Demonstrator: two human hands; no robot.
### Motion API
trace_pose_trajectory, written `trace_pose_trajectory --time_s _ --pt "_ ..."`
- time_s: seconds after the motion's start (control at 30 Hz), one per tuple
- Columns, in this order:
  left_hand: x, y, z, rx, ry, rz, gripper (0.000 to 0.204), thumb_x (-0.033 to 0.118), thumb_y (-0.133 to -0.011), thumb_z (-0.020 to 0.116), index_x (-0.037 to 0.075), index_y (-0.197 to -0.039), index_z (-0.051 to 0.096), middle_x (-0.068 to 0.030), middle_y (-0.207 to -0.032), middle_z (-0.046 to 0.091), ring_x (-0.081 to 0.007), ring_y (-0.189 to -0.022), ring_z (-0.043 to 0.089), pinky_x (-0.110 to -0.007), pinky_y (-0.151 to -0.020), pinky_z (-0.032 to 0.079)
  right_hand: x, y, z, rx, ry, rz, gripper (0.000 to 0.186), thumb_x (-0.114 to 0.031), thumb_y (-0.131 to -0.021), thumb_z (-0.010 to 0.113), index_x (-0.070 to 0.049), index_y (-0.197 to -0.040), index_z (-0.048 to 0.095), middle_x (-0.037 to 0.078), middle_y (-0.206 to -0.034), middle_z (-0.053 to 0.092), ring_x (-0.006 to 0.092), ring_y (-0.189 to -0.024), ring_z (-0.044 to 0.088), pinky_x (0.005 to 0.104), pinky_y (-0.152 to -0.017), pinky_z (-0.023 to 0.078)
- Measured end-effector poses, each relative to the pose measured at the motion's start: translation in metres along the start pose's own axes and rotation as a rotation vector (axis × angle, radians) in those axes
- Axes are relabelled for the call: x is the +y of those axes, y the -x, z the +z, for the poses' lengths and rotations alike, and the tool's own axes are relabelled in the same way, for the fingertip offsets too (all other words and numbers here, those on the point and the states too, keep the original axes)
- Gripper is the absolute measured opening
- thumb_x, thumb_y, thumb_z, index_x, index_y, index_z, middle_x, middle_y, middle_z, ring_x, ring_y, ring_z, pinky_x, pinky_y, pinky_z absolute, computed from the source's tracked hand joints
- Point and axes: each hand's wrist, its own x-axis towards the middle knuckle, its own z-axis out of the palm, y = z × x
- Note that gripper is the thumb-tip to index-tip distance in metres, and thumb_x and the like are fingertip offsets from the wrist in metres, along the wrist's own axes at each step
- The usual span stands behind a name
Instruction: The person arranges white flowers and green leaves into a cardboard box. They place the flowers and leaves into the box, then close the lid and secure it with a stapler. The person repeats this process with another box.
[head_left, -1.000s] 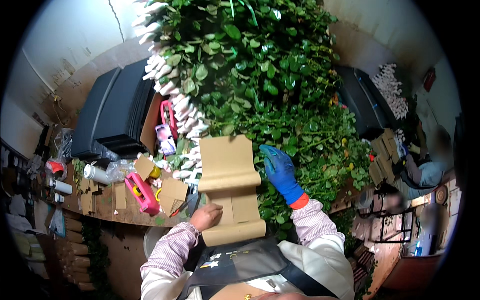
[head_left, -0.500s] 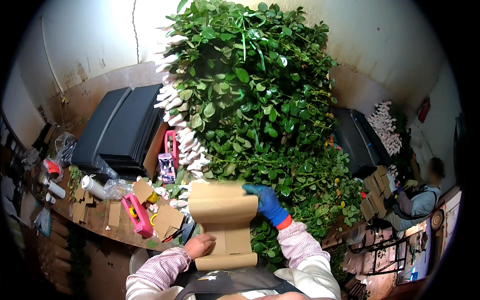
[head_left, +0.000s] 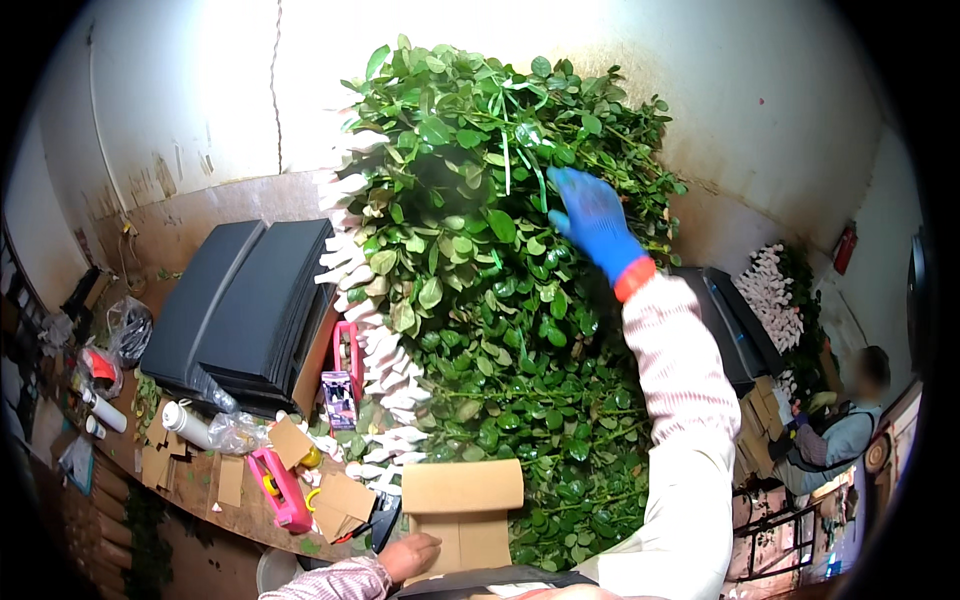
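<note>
My left hand, bare, is at the lower centre with its fingers curled on the left side of a cardboard wrapper with a curled upper flap. My right hand, in a blue glove with an orange cuff, reaches high over a tall heap of leafy stems, beside dangling green ties, fingers apart and nothing visible in them. White sleeved bud ends line the heap's left side.
Black board stacks, a pink tape dispenser, white bottles and cardboard pieces lie on the left bench. Another person works at the right, beside more cardboard and white-tipped bundles.
My right gloved hand has left the wrapper's right side and risen toward the top of the heap. The wrapper's upper part curled over, and my view tilted up. My left hand stays on the cardboard.
</note>
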Motion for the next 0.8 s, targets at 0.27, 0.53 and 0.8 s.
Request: trace_pose_trajectory --time_s 0.27,0.53,0.8 --pt "-0.020 0.015 0.035 -0.040 0.111 0.036 0.039 0.014 -0.083 0.075 0.001 -0.120 0.068 -0.0170 -0.132 0.064 -0.0360 -0.122 0.061 -0.045 -0.099 0.054 0.018 -0.104 0.123 -0.029 0.218 0.286 0.077 -0.032 -0.073 0.085 -0.009 -0.140 0.054 0.017 -0.138 0.059 0.0364 -0.125 0.060 0.0469 -0.106 0.049" --pt "0.005 0.009 0.008 -0.093 0.199 -0.125 0.047 0.016 -0.078 0.077 0.000 -0.120 0.065 -0.0208 -0.134 0.060 -0.0413 -0.127 0.055 -0.049 -0.104 0.050 0.009 -0.087 0.088 -0.095 0.094 0.248 0.048 -0.029 -0.082 0.074 -0.010 -0.125 0.064 0.017 -0.125 0.067 0.0334 -0.113 0.067 0.0477 -0.095 0.053" --pt "0.021 0.008 -0.002 -0.123 0.220 -0.215 0.048 0.020 -0.082 0.074 0.002 -0.126 0.065 -0.0200 -0.138 0.058 -0.0395 -0.130 0.054 -0.048 -0.109 0.047 -0.016 -0.045 0.041 -0.110 0.322 0.106 0.025 -0.022 -0.096 0.061 -0.013 -0.118 0.068 0.011 -0.103 0.071 0.0322 -0.099 0.070 0.0493 -0.080 0.053"
